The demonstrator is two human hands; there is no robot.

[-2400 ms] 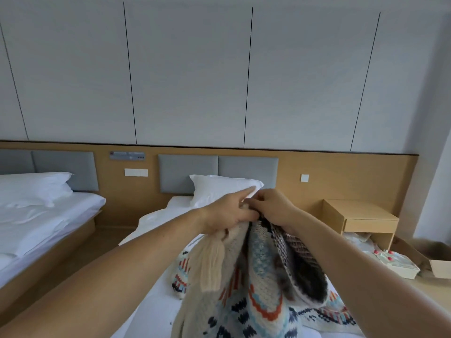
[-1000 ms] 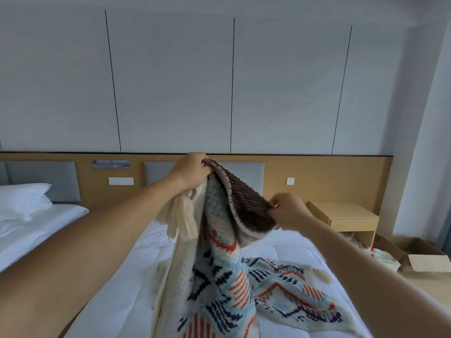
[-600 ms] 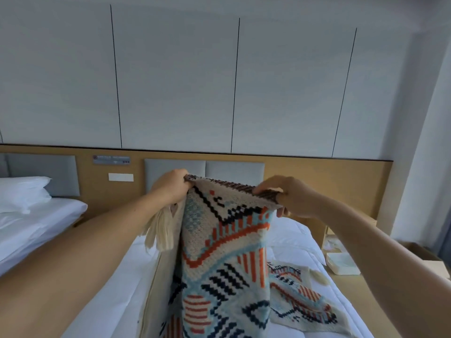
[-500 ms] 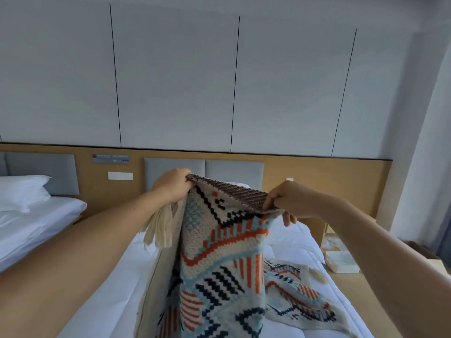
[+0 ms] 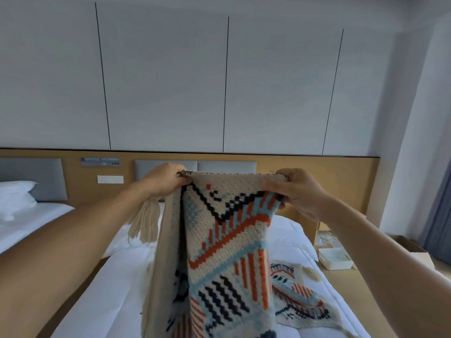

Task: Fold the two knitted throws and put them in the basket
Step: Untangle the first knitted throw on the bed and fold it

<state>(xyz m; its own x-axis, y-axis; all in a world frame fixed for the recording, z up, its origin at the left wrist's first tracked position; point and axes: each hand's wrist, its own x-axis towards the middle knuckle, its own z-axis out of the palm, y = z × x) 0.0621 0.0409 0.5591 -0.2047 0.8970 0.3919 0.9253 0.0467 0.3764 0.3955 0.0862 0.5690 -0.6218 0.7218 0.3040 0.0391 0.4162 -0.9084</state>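
Wall plaque (image 5: pixel 100 161) lettering is too small to read. Left hand (image 5: pixel 166 179) and right hand (image 5: pixel 296 191) each pinch a top corner of the patterned knitted throw (image 5: pixel 219 252), fingers closed on its upper edge, holding it taut between them. The throw hangs below the fingers over the white bed (image 5: pixel 97 289); a cream tassel (image 5: pixel 144 223) dangles under the left fingers. Open floor lies beyond the right fingers.
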